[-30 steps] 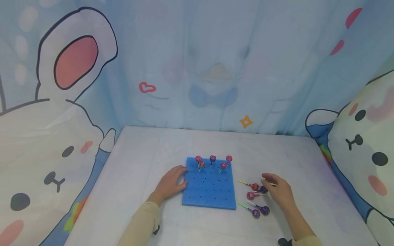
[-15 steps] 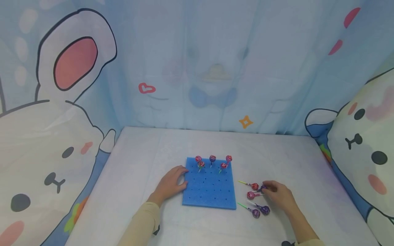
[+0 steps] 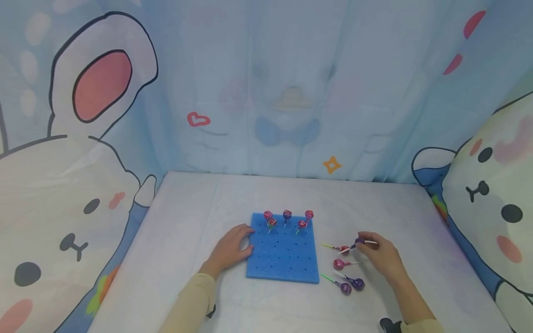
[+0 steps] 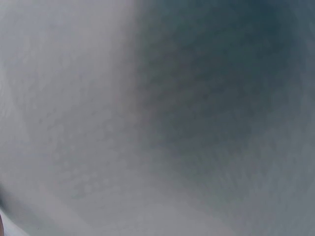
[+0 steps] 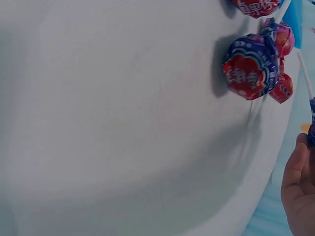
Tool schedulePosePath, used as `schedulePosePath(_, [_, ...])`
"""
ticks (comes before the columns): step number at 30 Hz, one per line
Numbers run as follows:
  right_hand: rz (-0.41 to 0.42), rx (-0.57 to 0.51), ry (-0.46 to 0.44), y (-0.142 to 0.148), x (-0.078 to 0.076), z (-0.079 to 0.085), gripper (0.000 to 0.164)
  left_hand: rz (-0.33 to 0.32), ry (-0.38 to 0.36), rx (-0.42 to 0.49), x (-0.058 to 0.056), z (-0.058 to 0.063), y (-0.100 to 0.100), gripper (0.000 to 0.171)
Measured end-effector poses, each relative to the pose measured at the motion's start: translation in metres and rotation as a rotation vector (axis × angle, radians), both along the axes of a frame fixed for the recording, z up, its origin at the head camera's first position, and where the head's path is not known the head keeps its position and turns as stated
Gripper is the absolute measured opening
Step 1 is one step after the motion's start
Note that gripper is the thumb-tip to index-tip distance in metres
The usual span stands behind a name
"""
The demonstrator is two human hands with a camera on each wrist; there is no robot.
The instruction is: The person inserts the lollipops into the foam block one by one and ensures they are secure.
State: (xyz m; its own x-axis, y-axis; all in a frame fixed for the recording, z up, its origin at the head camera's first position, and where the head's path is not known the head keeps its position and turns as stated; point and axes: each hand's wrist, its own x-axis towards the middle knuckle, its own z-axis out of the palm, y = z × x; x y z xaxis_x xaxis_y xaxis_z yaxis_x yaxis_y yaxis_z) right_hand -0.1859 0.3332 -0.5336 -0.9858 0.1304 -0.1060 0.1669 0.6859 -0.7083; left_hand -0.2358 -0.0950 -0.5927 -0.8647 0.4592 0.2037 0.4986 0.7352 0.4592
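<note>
In the head view my right hand (image 3: 383, 259) pinches a dark purple lollipop (image 3: 359, 241) by its wrapped head, held over the lying candies with its white stick slanting down to the left. The right wrist view catches part of that lollipop (image 5: 312, 123) at the right edge. My left hand (image 3: 229, 247) rests against the left edge of a blue foam board (image 3: 283, 252) dotted with small holes. Several lollipops stand in its far rows, among them a purple one (image 3: 287, 214) and a red one (image 3: 302, 224). Only blurred pale fabric and a dark patch fill the left wrist view.
Right of the board lie a red lollipop (image 3: 344, 250) with a yellow stick, a pink one (image 3: 339, 264) and two purple ones (image 3: 358, 284), close together. White cloth covers the table (image 3: 200, 208). A printed curtain (image 3: 233, 92) hangs behind it.
My right hand came down onto the purple lollipop, took hold of it and raised it off the table. My left hand and the board stayed where they were.
</note>
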Motion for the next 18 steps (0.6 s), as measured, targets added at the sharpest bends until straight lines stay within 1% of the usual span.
schedulePosePath(4, [-0.042, -0.041, 0.02, -0.005, -0.003, 0.002, 0.055, 0.001, -0.014, -0.004, -0.001, -0.002, 0.0, 0.049])
schedulePosePath(8, [-0.106, -0.117, 0.036, -0.012, -0.007, 0.003, 0.063, 0.001, -0.011, -0.005, -0.002, -0.002, 0.0, 0.048])
schedulePosePath(11, [-0.139, -0.178, 0.06, -0.019, -0.01, 0.004, 0.062, 0.002, -0.006, -0.001, -0.001, -0.001, 0.0, 0.048])
schedulePosePath(15, [-0.131, -0.277, 0.093, -0.028, -0.014, 0.005, 0.057, 0.007, -0.013, -0.005, -0.001, 0.0, 0.0, 0.049])
schedulePosePath(18, [-0.116, -0.33, 0.1, -0.038, -0.018, 0.007, 0.057, 0.01, -0.018, -0.012, 0.0, 0.001, 0.0, 0.049])
